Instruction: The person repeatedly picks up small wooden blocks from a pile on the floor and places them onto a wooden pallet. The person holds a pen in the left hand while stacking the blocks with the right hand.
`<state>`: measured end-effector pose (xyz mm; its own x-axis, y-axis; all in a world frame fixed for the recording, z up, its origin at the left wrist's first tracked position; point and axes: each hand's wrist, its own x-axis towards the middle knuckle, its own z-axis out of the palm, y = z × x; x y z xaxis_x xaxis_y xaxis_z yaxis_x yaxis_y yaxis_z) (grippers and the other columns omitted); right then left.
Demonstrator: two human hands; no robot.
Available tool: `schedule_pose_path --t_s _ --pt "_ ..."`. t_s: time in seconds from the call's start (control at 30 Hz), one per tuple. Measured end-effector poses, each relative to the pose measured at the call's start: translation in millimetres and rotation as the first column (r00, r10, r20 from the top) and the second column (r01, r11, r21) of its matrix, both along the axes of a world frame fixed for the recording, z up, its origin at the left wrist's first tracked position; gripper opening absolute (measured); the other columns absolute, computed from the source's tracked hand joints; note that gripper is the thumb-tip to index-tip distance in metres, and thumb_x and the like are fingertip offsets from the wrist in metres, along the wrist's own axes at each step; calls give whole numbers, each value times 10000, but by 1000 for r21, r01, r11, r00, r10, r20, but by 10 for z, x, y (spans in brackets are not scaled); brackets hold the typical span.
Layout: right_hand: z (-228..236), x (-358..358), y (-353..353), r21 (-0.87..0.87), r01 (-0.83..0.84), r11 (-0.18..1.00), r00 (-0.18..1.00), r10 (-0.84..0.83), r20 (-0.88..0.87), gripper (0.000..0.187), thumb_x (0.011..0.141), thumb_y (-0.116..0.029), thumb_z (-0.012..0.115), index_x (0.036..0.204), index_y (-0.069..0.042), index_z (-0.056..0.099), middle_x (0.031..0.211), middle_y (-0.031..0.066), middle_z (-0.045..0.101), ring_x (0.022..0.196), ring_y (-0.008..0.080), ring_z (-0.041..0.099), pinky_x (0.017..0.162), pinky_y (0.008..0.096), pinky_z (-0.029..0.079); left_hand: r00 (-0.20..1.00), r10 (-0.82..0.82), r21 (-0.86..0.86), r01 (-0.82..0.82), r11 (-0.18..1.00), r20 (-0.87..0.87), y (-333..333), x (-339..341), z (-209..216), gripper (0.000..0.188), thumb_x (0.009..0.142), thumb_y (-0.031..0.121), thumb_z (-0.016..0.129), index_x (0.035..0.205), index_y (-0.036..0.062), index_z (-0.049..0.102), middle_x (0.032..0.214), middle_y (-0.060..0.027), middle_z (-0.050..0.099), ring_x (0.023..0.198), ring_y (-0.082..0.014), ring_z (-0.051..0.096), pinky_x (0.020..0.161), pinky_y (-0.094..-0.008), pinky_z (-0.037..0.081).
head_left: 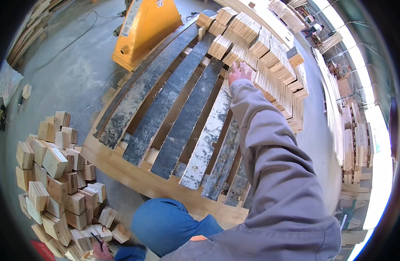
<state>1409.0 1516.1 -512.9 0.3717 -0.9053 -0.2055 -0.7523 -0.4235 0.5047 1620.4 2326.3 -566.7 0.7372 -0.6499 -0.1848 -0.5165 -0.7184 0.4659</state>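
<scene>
Head view: your right hand (240, 73) reaches out to the far part of the slatted pallet (189, 117), fingers spread over the near-left edge of the stacked plywood blocks (274, 61). Whether your fingers press on the wood, you cannot tell from this angle. Those blocks stand in close rows over the pallet's far right part, with one dark-faced block (295, 56) on top at the right. Worn slats, mostly dark and one largely whitish, lie bare in the middle and near part, with gaps between them.

Your left hand (103, 252) is low at the near left, fingers curled around a slim dark rod (96, 238), just beside a loose heap of plywood blocks (56, 191) on the grey floor (78, 56). Your blue trouser leg (169, 226) shows at the pallet's near edge. A tapered yellow machine housing (147, 30) stands beyond the pallet's left side, and another person (312, 29) is well apart at the far right.
</scene>
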Motion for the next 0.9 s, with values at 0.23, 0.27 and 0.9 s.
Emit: schedule_pose_path --t_s 0.23,0.27,0.9 --pt "-314 -196 237 -69 52 996 977 -36 211 283 955 -166 490 1204 -98 607 1283 177 603 1188 368 614 1007 497 478 995 -87 -27 86 996 -48 142 23 -168 185 955 199 607 982 27 669 941 -245 614 766 -433 582 665 -519 468" --pt "-336 -233 187 -60 57 997 971 -42 234 311 962 -156 483 1243 -107 607 1278 168 633 1202 361 617 1023 474 475 974 -217 -42 220 975 64 274 80 -277 172 960 183 597 987 29 670 949 -238 618 773 -431 584 662 -524 470" --pt "-615 1280 1217 75 -403 912 749 282 599 512 825 -266 750 1250 -37 580 1203 210 662 1125 359 650 944 447 532 929 246 -59 -272 960 -278 -157 -4 600 225 938 242 635 1033 41 667 854 -199 679 817 -408 665 721 -460 532"
